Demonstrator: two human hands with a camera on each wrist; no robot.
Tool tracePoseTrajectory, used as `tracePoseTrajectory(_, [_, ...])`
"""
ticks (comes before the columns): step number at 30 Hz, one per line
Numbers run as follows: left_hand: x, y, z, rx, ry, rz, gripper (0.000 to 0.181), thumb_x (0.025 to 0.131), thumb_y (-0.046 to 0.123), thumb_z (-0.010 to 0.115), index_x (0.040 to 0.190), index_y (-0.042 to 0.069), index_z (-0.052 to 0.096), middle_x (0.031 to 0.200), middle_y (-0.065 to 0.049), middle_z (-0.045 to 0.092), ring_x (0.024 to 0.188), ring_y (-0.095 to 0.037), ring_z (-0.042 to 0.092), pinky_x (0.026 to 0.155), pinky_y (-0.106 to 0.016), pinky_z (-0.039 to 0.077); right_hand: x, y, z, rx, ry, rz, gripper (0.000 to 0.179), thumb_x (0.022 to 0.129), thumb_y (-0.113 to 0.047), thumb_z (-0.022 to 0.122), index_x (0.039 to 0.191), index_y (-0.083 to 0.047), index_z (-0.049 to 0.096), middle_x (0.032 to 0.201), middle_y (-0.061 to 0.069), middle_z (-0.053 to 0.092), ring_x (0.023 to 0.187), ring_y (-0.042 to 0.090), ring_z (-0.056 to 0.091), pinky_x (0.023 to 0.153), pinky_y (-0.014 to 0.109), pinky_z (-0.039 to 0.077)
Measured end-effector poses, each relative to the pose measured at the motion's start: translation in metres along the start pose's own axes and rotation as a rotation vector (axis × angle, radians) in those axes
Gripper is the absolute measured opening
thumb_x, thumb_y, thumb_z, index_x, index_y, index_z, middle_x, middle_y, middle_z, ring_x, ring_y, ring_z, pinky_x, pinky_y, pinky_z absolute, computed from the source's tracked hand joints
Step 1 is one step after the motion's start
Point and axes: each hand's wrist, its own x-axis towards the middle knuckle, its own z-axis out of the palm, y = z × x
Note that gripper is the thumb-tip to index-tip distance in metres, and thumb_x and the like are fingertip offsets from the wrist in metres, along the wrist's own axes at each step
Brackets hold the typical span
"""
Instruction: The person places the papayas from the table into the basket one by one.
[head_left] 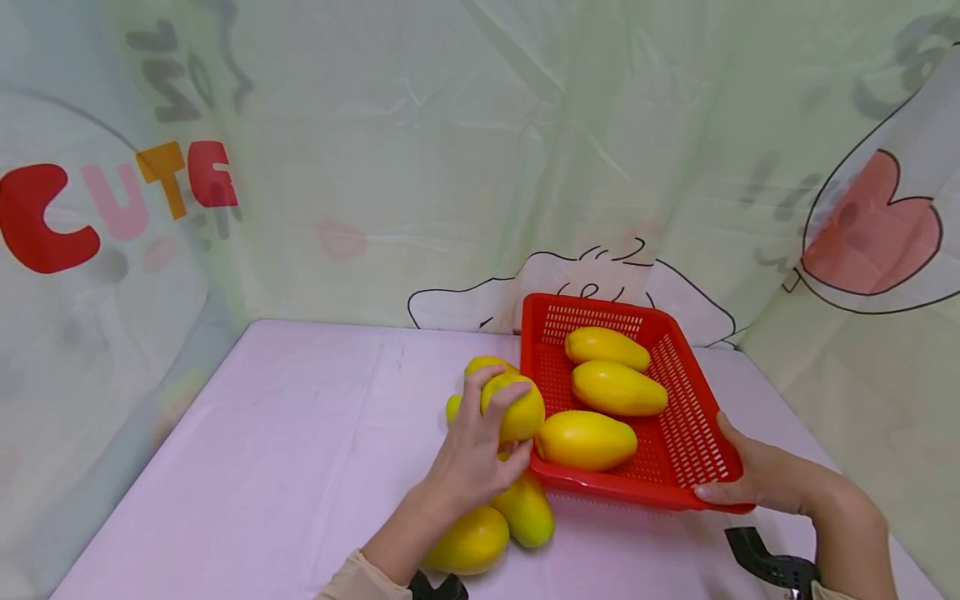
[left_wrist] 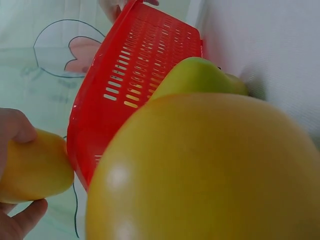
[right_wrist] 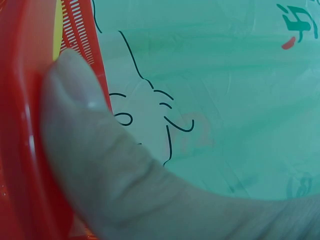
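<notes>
My left hand [head_left: 468, 458] grips a yellow mango [head_left: 527, 414] at the left rim of a red plastic basket [head_left: 637, 493]. In the left wrist view, fingertips and thumb hold that mango [left_wrist: 40, 170] beside the basket wall [left_wrist: 95, 115]. My right hand [head_left: 776, 477] grips the basket's near right corner; the right wrist view has its thumb [right_wrist: 75, 125] over the rim. The basket looks tilted, its near edge seemingly off the table. Inside lie three yellow mangoes, the nearest [head_left: 587, 440] by the left wall.
Below my left hand, a yellow mango [head_left: 468, 542] and a greener-tipped mango [head_left: 527, 510] lie on the pale table [head_left: 300, 467]. Another mango [head_left: 487, 364] shows behind the held one, with a greenish fruit [head_left: 453, 407] partly hidden. Printed curtains [head_left: 390, 167] enclose the table.
</notes>
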Motion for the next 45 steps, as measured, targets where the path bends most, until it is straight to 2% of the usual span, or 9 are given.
tracePoseTrajectory(4, [-0.001,0.002,0.001,-0.01,-0.018,-0.011,0.069,0.077,0.011,0.071,0.132,0.026,0.032,0.14,-0.008,0.026,0.107,-0.018,0.052,0.077,-0.017,0.051,0.001,0.001,0.001,-0.002,-0.005,0.007,0.117,0.081,-0.051,0.066,0.145,0.004,-0.015,0.141,0.041,0.018,0.112,0.048,0.036,0.077,0.045,0.055])
tracePoseTrajectory(8, [-0.001,0.004,0.002,-0.026,-0.012,0.0,0.062,0.081,0.018,0.069,0.131,0.026,0.033,0.139,-0.01,0.027,0.107,-0.017,0.051,0.079,-0.02,0.051,0.001,0.001,-0.001,-0.013,-0.006,0.003,0.117,0.081,-0.052,0.066,0.145,0.005,-0.015,0.141,0.042,0.019,0.113,0.05,0.035,0.077,0.046,0.055])
tracePoseTrajectory(12, [0.0,0.005,0.004,-0.045,0.019,0.033,0.047,0.09,0.029,0.056,0.131,0.025,0.033,0.138,-0.009,0.028,0.114,-0.018,0.048,0.087,-0.026,0.05,0.0,-0.002,-0.002,-0.007,-0.004,-0.011,0.117,0.082,-0.051,0.066,0.146,0.004,-0.015,0.141,0.041,0.019,0.114,0.05,0.035,0.077,0.045,0.055])
tracePoseTrajectory(17, [0.0,0.006,0.007,-0.051,0.03,0.072,0.038,0.096,0.036,0.044,0.131,0.024,0.032,0.138,-0.009,0.027,0.117,-0.018,0.047,0.091,-0.025,0.048,-0.001,-0.003,-0.003,0.019,-0.008,-0.013,0.117,0.082,-0.049,0.067,0.146,0.002,-0.016,0.141,0.041,0.017,0.115,0.051,0.033,0.076,0.044,0.056])
tracePoseTrajectory(22, [0.003,0.008,0.002,-0.036,-0.007,0.073,0.042,0.094,0.032,0.053,0.131,0.025,0.034,0.137,-0.007,0.03,0.119,-0.019,0.048,0.094,-0.026,0.049,-0.001,-0.003,-0.005,0.002,-0.008,-0.016,0.117,0.082,-0.05,0.066,0.145,0.003,-0.017,0.142,0.041,0.016,0.115,0.051,0.033,0.077,0.044,0.056])
tracePoseTrajectory(28, [0.008,0.013,-0.004,-0.063,-0.062,0.039,0.046,0.09,0.028,0.064,0.129,0.026,0.039,0.137,-0.009,0.033,0.118,-0.021,0.051,0.094,-0.028,0.05,-0.001,-0.001,-0.007,-0.026,-0.002,-0.003,0.117,0.082,-0.052,0.065,0.145,0.003,-0.017,0.142,0.042,0.016,0.115,0.051,0.033,0.078,0.045,0.055])
tracePoseTrajectory(32, [0.003,0.016,0.002,-0.068,-0.151,0.009,0.047,0.09,0.033,0.064,0.129,0.027,0.038,0.139,-0.006,0.031,0.115,-0.02,0.053,0.095,-0.027,0.049,0.0,0.001,-0.003,0.007,-0.015,-0.002,0.117,0.082,-0.05,0.066,0.146,0.002,-0.016,0.142,0.041,0.017,0.115,0.05,0.034,0.076,0.043,0.055])
tracePoseTrajectory(36, [-0.001,0.017,0.009,-0.055,-0.226,0.007,0.048,0.09,0.036,0.062,0.129,0.029,0.036,0.141,-0.004,0.028,0.113,-0.018,0.054,0.096,-0.024,0.048,0.001,0.002,-0.001,0.008,-0.016,-0.002,0.117,0.082,-0.05,0.066,0.146,0.003,-0.016,0.142,0.041,0.017,0.115,0.051,0.033,0.077,0.044,0.056])
tracePoseTrajectory(45, [-0.001,0.019,0.008,0.002,-0.206,0.002,0.048,0.087,0.038,0.064,0.13,0.031,0.045,0.142,-0.001,0.038,0.112,-0.014,0.057,0.095,-0.021,0.048,0.0,-0.001,-0.001,-0.012,-0.009,0.003,0.117,0.081,-0.052,0.066,0.146,0.002,-0.016,0.142,0.04,0.02,0.114,0.048,0.036,0.076,0.043,0.054])
